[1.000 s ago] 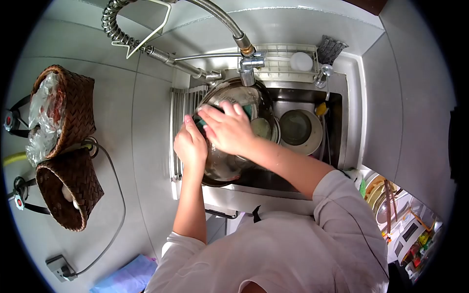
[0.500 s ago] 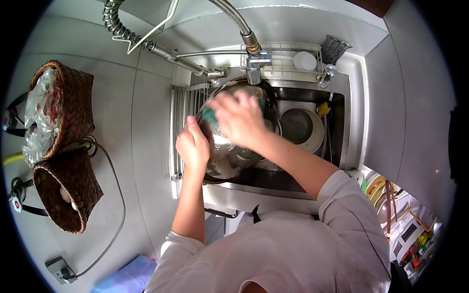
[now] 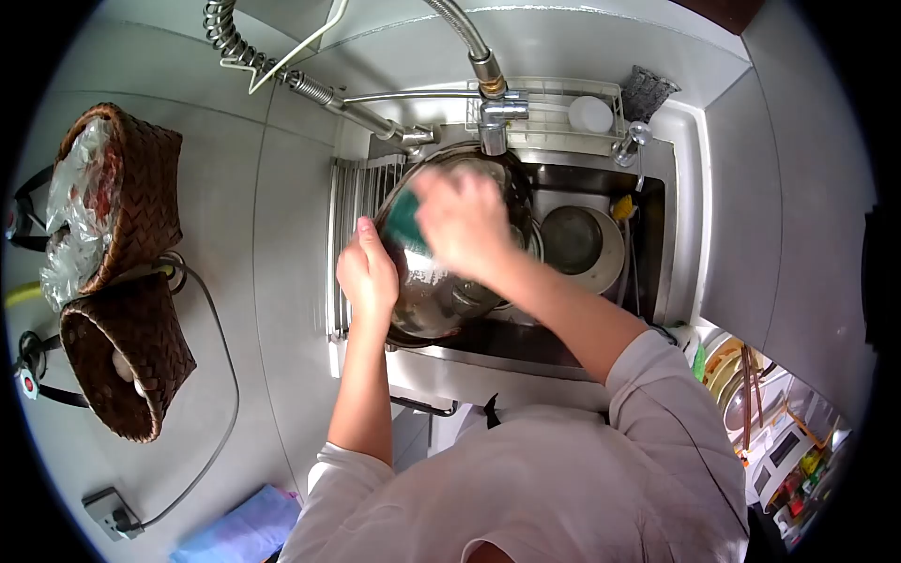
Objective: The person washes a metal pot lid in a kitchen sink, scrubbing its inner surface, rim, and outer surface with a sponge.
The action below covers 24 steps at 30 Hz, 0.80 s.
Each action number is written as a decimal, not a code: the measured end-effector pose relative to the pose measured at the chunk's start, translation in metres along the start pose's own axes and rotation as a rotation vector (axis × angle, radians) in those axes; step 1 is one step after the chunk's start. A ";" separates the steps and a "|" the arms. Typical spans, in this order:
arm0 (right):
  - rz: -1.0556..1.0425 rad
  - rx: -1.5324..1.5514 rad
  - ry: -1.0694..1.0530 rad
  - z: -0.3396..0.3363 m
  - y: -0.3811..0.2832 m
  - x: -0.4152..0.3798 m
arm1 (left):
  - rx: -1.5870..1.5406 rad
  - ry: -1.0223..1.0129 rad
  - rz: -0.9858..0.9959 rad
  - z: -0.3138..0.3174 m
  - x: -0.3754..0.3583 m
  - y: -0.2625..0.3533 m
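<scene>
A wide, round, shiny metal pan (image 3: 424, 305) rests tilted over the left side of the sink (image 3: 549, 352). My left hand (image 3: 367, 274) is closed on its left rim, thumb on the inner side. Inside the pan, my right hand (image 3: 462, 218) presses on a green scouring pad (image 3: 404, 223); the fingers are blurred by motion. Wet, whitish streaks show on the metal below the pad. To the right, a dark round pan (image 3: 571, 238) sits in a larger pale bowl (image 3: 605, 267) in the basin.
A faucet (image 3: 493, 131) hangs over the pan's far edge. Behind it stands a wire rack (image 3: 540, 141) with a white round item (image 3: 589, 114). A roll-up drying rack (image 3: 343, 202) lies left of the pan. Two woven baskets (image 3: 145, 188) hang at far left.
My right hand has shifted slightly within the pan, and more of the green scouring pad shows now. My left hand keeps its hold on the rim.
</scene>
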State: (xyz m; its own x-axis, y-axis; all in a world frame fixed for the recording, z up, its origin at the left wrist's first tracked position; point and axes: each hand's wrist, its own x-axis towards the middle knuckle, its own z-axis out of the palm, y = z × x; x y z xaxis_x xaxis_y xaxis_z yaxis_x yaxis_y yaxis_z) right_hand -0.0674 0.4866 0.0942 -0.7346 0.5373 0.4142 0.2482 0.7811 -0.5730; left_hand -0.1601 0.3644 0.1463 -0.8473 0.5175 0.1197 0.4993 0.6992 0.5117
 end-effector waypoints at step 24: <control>-0.075 0.110 0.148 0.014 -0.019 -0.013 | 0.033 0.002 0.050 0.000 -0.001 0.000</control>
State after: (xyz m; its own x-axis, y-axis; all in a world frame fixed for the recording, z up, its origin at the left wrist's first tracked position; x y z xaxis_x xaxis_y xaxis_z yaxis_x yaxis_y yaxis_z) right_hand -0.0711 0.4601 0.0902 -0.6458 0.5262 0.5533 0.1202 0.7856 -0.6069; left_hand -0.1594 0.3634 0.1462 -0.8215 0.5513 0.1458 0.5467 0.6886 0.4764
